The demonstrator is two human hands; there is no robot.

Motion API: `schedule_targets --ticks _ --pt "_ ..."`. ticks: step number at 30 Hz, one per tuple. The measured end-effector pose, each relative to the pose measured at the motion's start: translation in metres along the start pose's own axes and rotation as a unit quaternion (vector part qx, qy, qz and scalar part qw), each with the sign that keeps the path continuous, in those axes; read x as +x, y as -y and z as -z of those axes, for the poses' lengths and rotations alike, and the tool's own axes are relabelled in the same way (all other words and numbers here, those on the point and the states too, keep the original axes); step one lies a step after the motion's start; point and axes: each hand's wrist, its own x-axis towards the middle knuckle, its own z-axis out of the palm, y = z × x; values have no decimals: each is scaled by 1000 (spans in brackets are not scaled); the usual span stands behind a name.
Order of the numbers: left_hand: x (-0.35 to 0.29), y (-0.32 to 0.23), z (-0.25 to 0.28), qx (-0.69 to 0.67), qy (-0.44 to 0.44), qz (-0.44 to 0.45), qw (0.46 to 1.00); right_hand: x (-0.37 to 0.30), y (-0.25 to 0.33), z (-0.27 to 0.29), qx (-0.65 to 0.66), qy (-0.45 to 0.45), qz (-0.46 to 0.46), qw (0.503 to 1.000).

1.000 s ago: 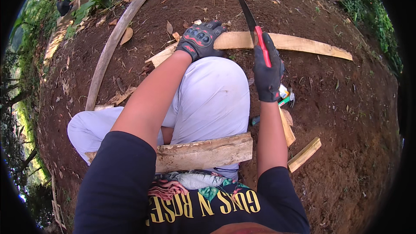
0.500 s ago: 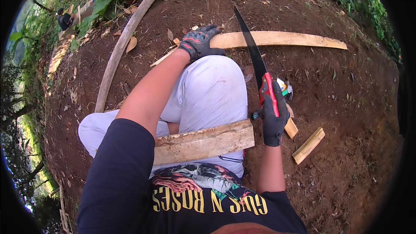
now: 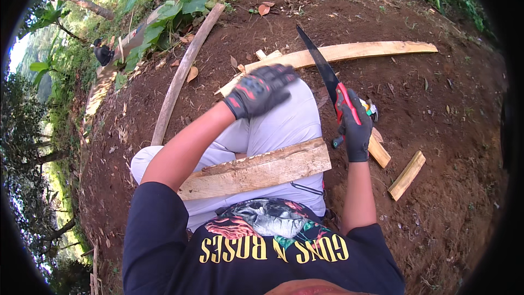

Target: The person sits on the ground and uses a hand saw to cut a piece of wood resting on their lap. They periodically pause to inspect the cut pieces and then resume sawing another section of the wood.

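Saw [image 3: 327,73] sits in our closed right hand [image 3: 356,131], blade [image 3: 319,61] crossing the long plank's [image 3: 371,50] edges in view; our left hand [image 3: 259,92], blurred, stretches its fingers over our knee [image 3: 297,108]. Soil [image 3: 456,136] spreads wide to our right.

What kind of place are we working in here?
Outdoors, probably a rural clearing or yard: bare brown soil scattered with dry leaves, leafy green plants along the edge, and trees at the left.
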Motion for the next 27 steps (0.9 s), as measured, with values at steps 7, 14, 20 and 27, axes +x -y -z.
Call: schedule_targets --ticks 7,14,20,27 --pt "7 35 92 -126 -262 220 931 4 7 -2 50 -8 -45 998" --pt "-39 -61 5 57 38 -125 990 5 -5 -7 -8 -12 -8 1000" --pt "-63 -6 80 15 -103 289 952 3 11 -2 79 -10 -45 996" --pt "-202 -130 94 -17 114 234 965 2 8 -1 138 6 -64 988"
